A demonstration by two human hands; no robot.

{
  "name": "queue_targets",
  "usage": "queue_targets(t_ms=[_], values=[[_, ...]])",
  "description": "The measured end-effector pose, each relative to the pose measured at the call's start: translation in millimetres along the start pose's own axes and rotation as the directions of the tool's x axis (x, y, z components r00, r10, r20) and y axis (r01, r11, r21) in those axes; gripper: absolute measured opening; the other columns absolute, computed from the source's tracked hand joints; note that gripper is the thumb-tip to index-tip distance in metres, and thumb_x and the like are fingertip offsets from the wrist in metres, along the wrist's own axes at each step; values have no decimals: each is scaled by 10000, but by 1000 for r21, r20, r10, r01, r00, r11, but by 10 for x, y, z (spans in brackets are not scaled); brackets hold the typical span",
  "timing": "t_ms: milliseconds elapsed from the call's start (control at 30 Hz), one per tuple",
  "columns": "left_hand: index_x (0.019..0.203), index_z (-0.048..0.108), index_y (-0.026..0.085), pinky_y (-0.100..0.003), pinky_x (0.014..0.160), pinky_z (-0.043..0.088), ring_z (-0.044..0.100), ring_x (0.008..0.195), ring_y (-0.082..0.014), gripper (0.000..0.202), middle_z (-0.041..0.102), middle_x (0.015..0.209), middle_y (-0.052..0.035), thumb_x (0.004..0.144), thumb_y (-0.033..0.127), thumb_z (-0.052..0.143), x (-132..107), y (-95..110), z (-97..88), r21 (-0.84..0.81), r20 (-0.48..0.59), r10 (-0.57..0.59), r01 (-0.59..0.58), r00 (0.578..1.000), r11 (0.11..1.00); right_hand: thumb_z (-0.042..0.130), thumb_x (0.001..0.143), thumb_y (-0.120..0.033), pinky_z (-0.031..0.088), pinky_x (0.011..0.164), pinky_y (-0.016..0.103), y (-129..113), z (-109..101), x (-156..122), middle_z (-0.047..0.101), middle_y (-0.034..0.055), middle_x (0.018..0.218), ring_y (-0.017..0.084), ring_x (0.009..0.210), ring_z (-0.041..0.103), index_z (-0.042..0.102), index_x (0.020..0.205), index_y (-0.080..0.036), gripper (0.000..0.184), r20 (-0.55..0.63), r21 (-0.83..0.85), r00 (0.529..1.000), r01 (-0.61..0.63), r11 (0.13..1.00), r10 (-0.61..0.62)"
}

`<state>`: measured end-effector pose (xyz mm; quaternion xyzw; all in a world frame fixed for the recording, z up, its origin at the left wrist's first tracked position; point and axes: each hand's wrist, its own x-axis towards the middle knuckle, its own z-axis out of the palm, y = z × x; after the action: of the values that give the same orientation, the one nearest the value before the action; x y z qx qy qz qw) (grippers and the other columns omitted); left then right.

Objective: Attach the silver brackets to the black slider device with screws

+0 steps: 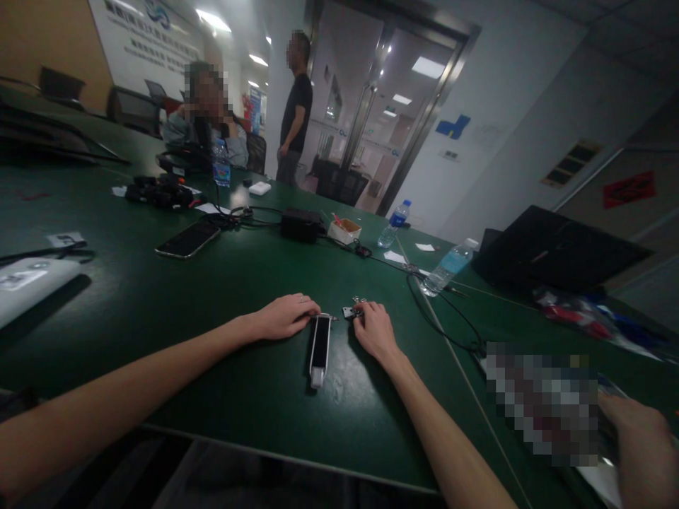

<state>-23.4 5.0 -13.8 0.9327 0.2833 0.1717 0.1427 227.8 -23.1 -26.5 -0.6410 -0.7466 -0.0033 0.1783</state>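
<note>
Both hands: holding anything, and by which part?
Can't tell: left hand is at the far end of a white-framed device, right hand at a metallic piece.

Reference: black box (300,225) on green table (238,283). Small carton (339,234) just right of box, red item (336,220) inside. Blue-capped bottle (394,226) farther right of box; white-capped bottle (450,267) farther still, nearer camera. Phone (188,239) left of box. White case (259,188) beyond box, leftward. Standing person (298,106) and glass doors (371,120) behind box.
</note>
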Motion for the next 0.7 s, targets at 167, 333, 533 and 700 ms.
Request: queue_targets(t_ms=[167, 333, 533, 700], values=[[1094, 586, 185, -298, 794, 441, 564, 930, -200, 235, 623, 1018, -60, 901, 137, 462, -6, 25, -26, 4, 10, -10, 10, 1000, 1000, 482, 831, -156, 397, 838, 320, 0, -25, 7, 644, 98, 1015, 234, 971, 517, 646, 946, -169, 201, 1, 8, 1000, -4, 1000, 4], [1095, 587, 179, -304, 804, 441, 564, 940, -203, 234, 623, 1028, -65, 901, 129, 465, -5, 37, -32, 0, 15, -18, 18, 1000, 1000, 507, 809, -176, 396, 808, 321, -13, -31, 6, 637, 92, 969, 233, 934, 514, 622, 897, -173, 145, -1, 14, 1000, 5, 1000, -5], [1087, 588, 184, -298, 791, 438, 565, 923, -201, 229, 621, 1009, -60, 902, 137, 462, -4, 14, -11, -4, 5, -8, 8, 1000, 1000, 513, 799, -188, 406, 782, 327, -32, -39, -8, 632, 90, 933, 230, 888, 514, 583, 846, -183, 84, 0, 20, 999, 34, 999, -34], [1085, 588, 184, -303, 806, 434, 563, 930, -202, 228, 622, 1011, -59, 898, 133, 468, 0, 8, -2, -1, -2, -1, 1, 1000, 1000, 511, 784, -155, 414, 805, 337, -25, -24, -7, 619, 87, 913, 228, 884, 511, 562, 821, -187, 71, -23, 50, 998, 64, 997, -63]])
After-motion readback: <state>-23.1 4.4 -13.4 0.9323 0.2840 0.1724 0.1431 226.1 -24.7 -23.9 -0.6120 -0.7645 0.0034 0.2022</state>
